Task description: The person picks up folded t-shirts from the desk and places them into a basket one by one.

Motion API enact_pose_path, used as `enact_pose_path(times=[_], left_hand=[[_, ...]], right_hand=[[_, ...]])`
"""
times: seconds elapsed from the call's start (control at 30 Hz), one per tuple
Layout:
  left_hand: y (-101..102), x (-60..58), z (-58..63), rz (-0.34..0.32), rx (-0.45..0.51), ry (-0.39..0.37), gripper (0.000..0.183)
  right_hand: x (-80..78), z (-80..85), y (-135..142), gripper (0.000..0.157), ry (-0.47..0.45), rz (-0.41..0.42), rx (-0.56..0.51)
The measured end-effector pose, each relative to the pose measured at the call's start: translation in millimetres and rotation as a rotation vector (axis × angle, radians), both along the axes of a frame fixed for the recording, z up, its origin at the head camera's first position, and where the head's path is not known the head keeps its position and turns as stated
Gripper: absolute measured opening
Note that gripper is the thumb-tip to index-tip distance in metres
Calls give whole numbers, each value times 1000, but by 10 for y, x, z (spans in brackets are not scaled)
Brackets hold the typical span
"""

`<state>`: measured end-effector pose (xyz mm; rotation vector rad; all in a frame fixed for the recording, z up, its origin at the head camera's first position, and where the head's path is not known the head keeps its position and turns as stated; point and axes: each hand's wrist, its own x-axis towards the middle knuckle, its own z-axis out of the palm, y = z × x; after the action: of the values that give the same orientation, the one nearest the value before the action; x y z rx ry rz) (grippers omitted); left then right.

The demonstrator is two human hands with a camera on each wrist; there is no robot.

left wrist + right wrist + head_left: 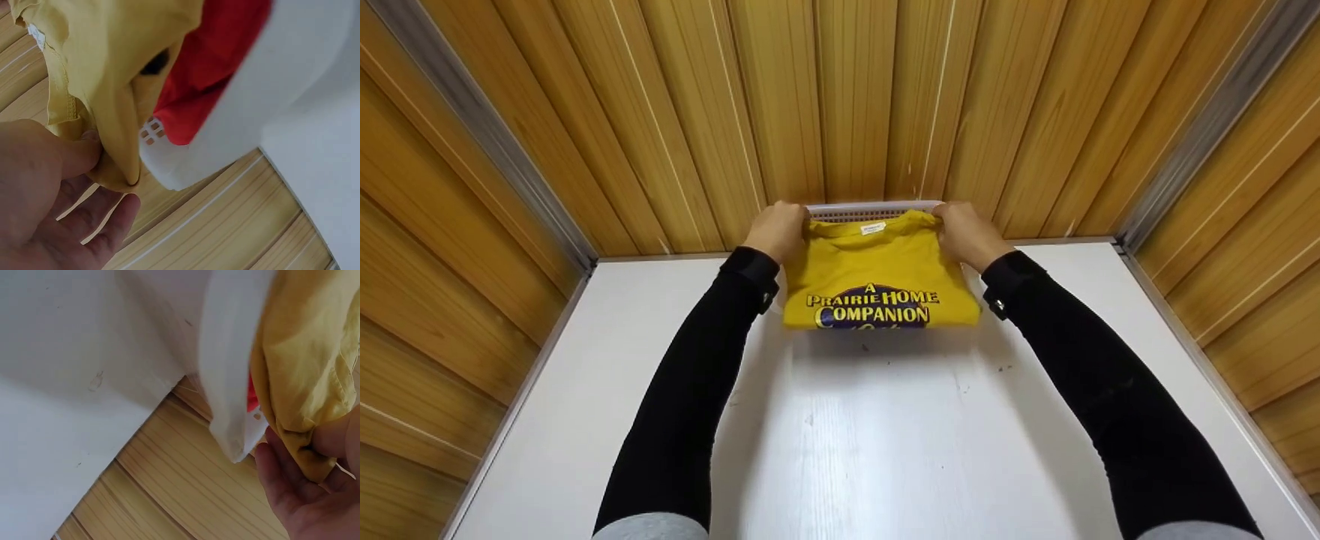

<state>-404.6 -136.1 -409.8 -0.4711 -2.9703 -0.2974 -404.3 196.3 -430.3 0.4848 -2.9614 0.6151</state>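
Note:
A folded yellow T-shirt [877,262] with "A Prairie Home Companion" lettering spans the space between both hands in the head view. My left hand [781,231] pinches its left upper corner, thumb on top of the cloth in the left wrist view. At the opposite upper corner my right hand [969,234] pinches the fabric between thumb and fingers. Behind and below the shirt is a white perforated basket [877,206], mostly hidden by it. Red cloth [211,67] lies inside the basket, showing past the shirt in both wrist views.
The basket stands on a white tabletop [870,435], close to the back wall [855,97] of wood-look panels. Similar panelled walls rise at left and right, with grey metal strips [510,142] at the corners.

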Motion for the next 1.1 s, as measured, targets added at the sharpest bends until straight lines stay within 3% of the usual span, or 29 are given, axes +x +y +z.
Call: enact_pose_path(times=[0.17,0.47,0.7,1.1], left_hand=[[-4,10,-69,24,-9,-37,23],[54,-25,-42,58,5,19,19],[97,-32,-29,89,-28,69,21],[44,-34,37,97,21,76,19]], right_hand=[[-5,-40,-52,38,-51,7,14],[-44,-9,-44,39,-13,-6,4],[-66,-35,-20,37,67,-10,18],[-106,8,-52,37,78,-22,-30]])
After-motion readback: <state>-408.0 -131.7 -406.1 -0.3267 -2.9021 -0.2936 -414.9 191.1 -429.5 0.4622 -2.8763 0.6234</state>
